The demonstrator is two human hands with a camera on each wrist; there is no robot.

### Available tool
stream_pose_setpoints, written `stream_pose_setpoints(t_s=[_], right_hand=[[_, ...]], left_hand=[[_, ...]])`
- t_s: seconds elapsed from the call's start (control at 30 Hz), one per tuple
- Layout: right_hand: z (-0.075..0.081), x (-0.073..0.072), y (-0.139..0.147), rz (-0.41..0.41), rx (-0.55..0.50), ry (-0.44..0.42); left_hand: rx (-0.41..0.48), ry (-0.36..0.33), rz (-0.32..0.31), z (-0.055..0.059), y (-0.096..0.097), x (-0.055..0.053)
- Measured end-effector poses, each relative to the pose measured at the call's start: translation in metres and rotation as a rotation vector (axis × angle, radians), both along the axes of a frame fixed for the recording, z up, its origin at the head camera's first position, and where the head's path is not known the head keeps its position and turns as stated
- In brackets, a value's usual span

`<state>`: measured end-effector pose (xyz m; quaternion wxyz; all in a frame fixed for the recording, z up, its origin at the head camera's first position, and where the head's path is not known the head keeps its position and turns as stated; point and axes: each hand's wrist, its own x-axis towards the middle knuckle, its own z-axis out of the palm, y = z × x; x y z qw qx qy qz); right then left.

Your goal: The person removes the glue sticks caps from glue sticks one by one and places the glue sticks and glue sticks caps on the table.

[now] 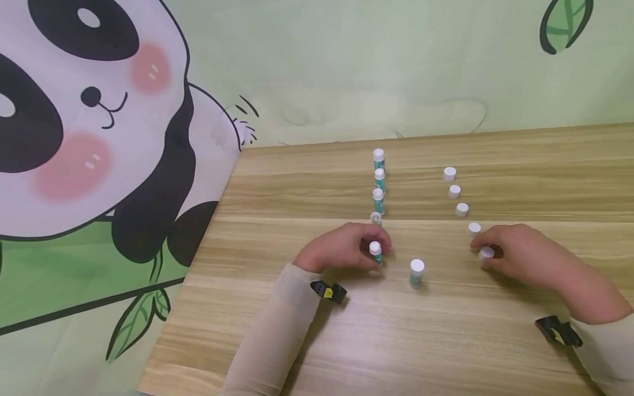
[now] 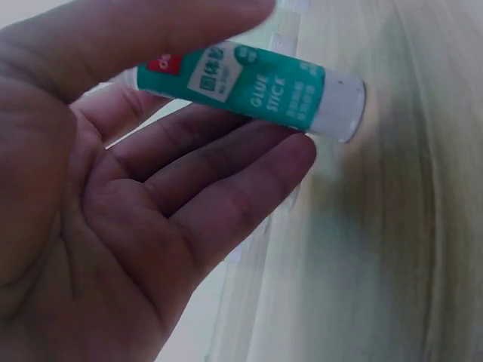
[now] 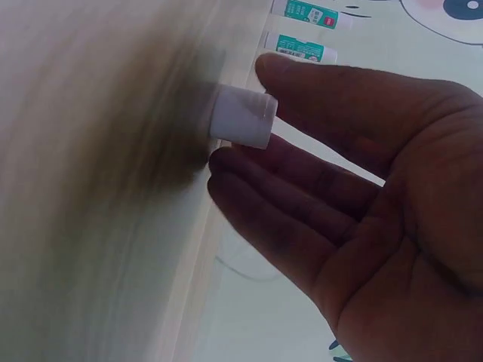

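Observation:
My left hand (image 1: pixel 342 247) is spread around an upright glue stick (image 1: pixel 376 252) at the near end of a row. In the left wrist view that glue stick (image 2: pixel 249 90) has a teal label and white base; the thumb is apart from it, and the fingers lie close below. On the right, my right hand (image 1: pixel 525 256) surrounds a white cap (image 1: pixel 486 253) on the table. Seen from the right wrist, the cap (image 3: pixel 243 117) sits between thumb and fingers, with no clear grip on it. A capped glue stick (image 1: pixel 417 273) stands between the hands.
Several uncapped glue sticks (image 1: pixel 378 202) run away in a line beyond the left hand. Several white caps (image 1: pixel 454 191) form a second line beyond the right hand. The wooden table (image 1: pixel 297 187) meets a panda-printed backdrop (image 1: pixel 346 66) at its far edge.

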<state>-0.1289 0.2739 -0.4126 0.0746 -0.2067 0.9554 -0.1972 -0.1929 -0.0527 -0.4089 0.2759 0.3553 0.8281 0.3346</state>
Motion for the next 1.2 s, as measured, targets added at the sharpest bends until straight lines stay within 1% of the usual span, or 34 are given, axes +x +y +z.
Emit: stream_pose_setpoints(t_s=[0.17, 0.37, 0.6, 0.67, 0.8, 0.97, 1.2], right_hand=[[0.003, 0.0, 0.001, -0.009, 0.006, -0.013], [0.006, 0.0, 0.003, -0.005, 0.013, -0.009], [0.009, 0.002, 0.004, -0.028, 0.016, -0.003], [0.009, 0.002, 0.004, -0.023, 0.016, 0.002], [0.01, 0.003, 0.004, -0.016, 0.024, 0.016], [0.012, 0.005, 0.002, -0.007, 0.026, 0.045], [0.016, 0.008, -0.003, 0.011, 0.013, 0.089]], left_hand=[[0.023, 0.038, -0.007, 0.003, 0.0, 0.002], [0.025, 0.032, 0.01, 0.005, 0.002, 0.003], [0.022, 0.041, 0.019, 0.004, 0.002, 0.002], [0.016, 0.048, 0.019, 0.004, 0.002, 0.002], [0.001, 0.078, 0.01, 0.005, 0.003, 0.003], [-0.018, 0.136, -0.001, 0.008, 0.004, 0.005], [-0.019, 0.168, -0.005, 0.01, 0.006, 0.006]])
